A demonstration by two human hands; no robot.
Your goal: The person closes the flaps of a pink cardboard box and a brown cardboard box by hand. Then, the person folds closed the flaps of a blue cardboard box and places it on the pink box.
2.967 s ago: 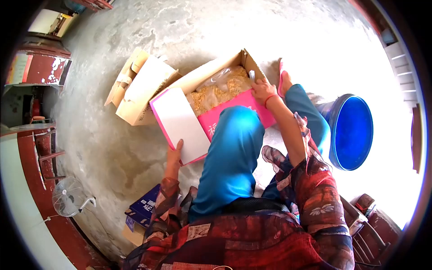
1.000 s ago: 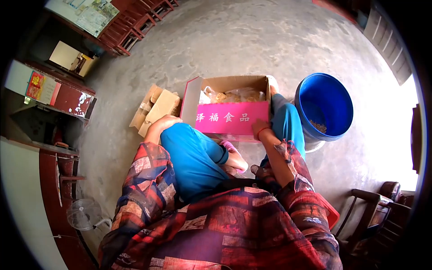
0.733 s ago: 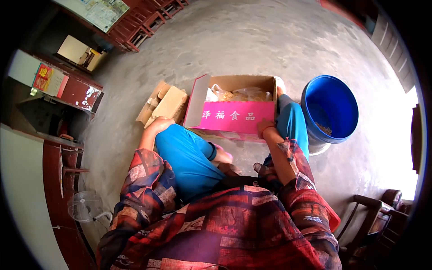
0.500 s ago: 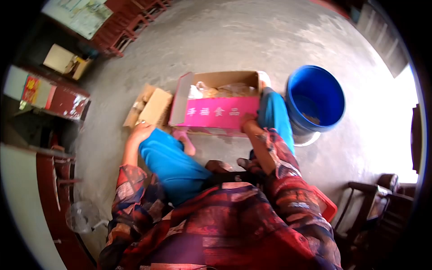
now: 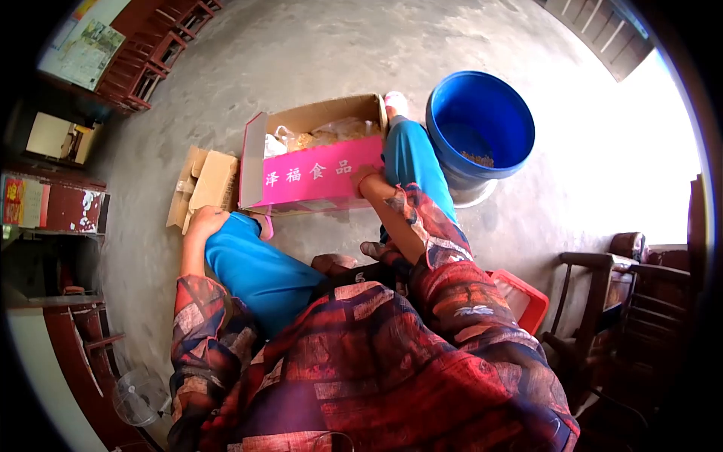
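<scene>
My left hand point(image 5: 206, 221) lies over my left knee with nothing visible in it, beside a small opened cardboard box point(image 5: 214, 181). My right hand point(image 5: 366, 179) is at the front right of a pink carton point(image 5: 310, 172) with white lettering, against or just before its front panel; its fingers are mostly hidden. The carton stands on the floor between my legs, its top open. Inside are clear plastic bags point(image 5: 343, 129) with tan contents and a white bag point(image 5: 274, 145).
Right of my leg, a blue bucket point(image 5: 482, 124) holds a little brown material and sits on a pale round base point(image 5: 476, 194). A red plastic container point(image 5: 520, 301) and a dark wooden chair point(image 5: 602, 301) are at right. A clear fan-like object point(image 5: 139, 398) is at lower left.
My view has turned, so the carton, bucket and small box appear further left and higher. Both hands keep nearly the same places at my knee and the carton.
</scene>
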